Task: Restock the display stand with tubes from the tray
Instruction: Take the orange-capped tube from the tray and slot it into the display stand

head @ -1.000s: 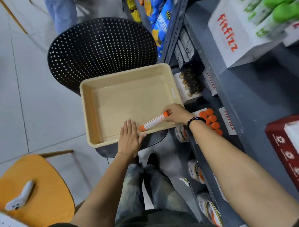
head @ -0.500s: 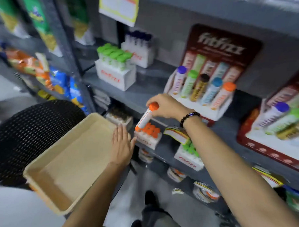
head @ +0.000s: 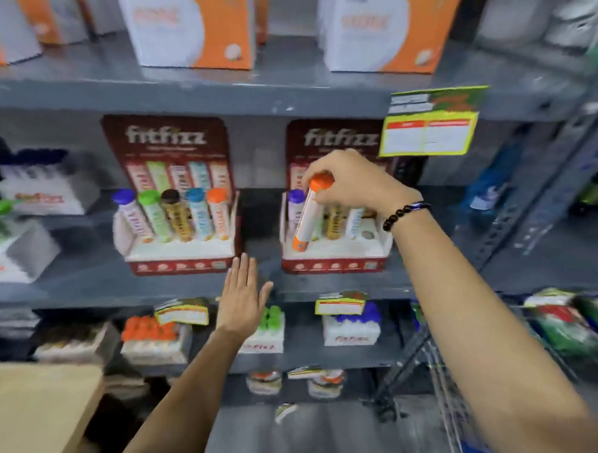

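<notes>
Your right hand [head: 352, 184] grips a white cylindrical tube with an orange cap [head: 308, 215] near its top, fingers [head: 326, 198] closed around the cap end. The tube hangs almost upright, slightly tilted, its lower end in front of the white tray of the right-hand dark red cardboard display stand [head: 334, 258]. One round hole at the right of that stand's tray stands unfilled. Your left hand [head: 241, 301] is flat, fingers spread wide, holding nothing, raised in front of the grey metal shelf [head: 83, 278] edge. The beige plastic tray [head: 32, 406] sits low left, partly out of view.
</notes>
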A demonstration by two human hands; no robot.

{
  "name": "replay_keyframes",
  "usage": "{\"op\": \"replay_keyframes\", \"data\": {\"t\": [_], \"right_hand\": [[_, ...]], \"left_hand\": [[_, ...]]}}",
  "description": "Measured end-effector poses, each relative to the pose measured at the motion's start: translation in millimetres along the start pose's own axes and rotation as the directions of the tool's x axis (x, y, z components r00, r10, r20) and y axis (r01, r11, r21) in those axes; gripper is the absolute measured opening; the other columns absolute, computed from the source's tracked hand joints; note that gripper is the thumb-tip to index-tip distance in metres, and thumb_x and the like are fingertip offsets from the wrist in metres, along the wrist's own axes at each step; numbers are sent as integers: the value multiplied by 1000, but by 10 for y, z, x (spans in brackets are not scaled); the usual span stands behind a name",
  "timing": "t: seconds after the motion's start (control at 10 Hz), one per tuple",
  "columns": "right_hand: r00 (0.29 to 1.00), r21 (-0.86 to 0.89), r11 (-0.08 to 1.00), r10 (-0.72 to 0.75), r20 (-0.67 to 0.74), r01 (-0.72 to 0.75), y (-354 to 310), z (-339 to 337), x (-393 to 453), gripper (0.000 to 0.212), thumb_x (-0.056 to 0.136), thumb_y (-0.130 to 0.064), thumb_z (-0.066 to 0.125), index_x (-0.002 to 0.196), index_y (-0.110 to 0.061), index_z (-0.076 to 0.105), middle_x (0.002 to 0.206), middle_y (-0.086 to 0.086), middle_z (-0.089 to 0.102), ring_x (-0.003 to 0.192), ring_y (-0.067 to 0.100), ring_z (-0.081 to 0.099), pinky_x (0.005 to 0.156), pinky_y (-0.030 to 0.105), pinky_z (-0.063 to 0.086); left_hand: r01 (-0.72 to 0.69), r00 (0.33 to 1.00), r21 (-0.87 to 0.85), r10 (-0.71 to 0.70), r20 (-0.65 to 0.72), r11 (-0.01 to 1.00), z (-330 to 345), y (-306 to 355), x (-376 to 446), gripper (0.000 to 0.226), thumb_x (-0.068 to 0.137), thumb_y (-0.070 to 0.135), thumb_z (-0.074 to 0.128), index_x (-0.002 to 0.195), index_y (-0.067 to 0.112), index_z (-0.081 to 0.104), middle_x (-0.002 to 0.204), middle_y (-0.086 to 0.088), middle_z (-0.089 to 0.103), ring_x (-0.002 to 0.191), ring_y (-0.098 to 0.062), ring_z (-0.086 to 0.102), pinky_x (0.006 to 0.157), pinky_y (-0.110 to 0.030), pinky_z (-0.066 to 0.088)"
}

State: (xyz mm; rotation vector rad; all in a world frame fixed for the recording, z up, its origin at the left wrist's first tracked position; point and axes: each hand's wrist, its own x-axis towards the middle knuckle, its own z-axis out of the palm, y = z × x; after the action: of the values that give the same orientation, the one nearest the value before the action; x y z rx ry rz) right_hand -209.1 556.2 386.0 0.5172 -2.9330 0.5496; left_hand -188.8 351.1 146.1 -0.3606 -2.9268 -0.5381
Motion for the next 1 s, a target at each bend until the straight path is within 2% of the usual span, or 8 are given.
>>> {"op": "replay_keyframes", "data": {"t": [0.1,0.2,0.4,0.5,0.7,0.8,0.9,1.0], "right_hand": [[998,-48,998,43,43,-41,366,-148,-90,29,73,-9,67,101,-16,71,101,3,70,83,12,56,72,21,40],[991,-39,994,101,85,-98,601,-132,-142,28,78,-8,64,104,-16,67,103,-2,58,88,12,51,73,23,38],[981,-67,983,176,80,-171,935,-106,-163,28,82,-11,62,110,-16,66,122,7,59,109,24,52,87,29,41],[976,-130,973,201,85,-189,995,-141,-142,27,85,-16,59,111,-18,67,123,4,60,111,25,52,93,32,43],[957,-162,952,275,92,-258,1020,-140,-65,20,83,-15,65,101,-10,72,114,6,66,100,23,58,79,27,47],[939,-187,934,327,105,-304,1026,-115,-37,31,76,-12,73,107,-10,69,113,5,65,91,18,55,72,25,44],[930,-211,924,348,115,-320,1055,-110,-24,36,77,-2,68,112,-11,66,118,5,63,90,16,51,73,23,43],[925,-210,917,365,105,-339,1091,-105,-19,36,76,-4,68,112,-10,65,119,8,62,99,21,56,75,25,46]], "left_hand": [[18,1000,-7,-18,8,1000,169,260,224,92,84,64,-6,141,-4,19,151,-25,18,142,-36,12,117,-43,9],[80,996,-5,-80,41,997,303,346,344,69,96,44,29,143,-3,13,153,-23,12,143,-34,6,119,-43,7],[141,976,127,-159,149,982,491,304,416,67,97,47,21,144,2,4,156,-19,3,143,-31,0,118,-41,1],[131,973,184,-162,166,974,527,280,425,66,97,48,15,145,5,1,156,-19,1,143,-32,-2,118,-41,1],[130,966,207,-171,195,970,521,285,443,66,96,49,12,145,6,-1,156,-18,-2,143,-31,-4,118,-40,-1],[126,965,212,-169,201,969,515,286,443,66,96,49,11,145,6,-2,156,-18,-2,143,-31,-5,118,-41,0],[125,964,213,-169,204,969,515,279,435,66,96,49,11,145,6,-2,156,-18,-3,143,-31,-5,118,-41,0],[121,967,219,-165,196,968,520,277,433,66,96,49,10,145,7,-2,156,-18,-2,143,-31,-4,118,-41,0]]}}
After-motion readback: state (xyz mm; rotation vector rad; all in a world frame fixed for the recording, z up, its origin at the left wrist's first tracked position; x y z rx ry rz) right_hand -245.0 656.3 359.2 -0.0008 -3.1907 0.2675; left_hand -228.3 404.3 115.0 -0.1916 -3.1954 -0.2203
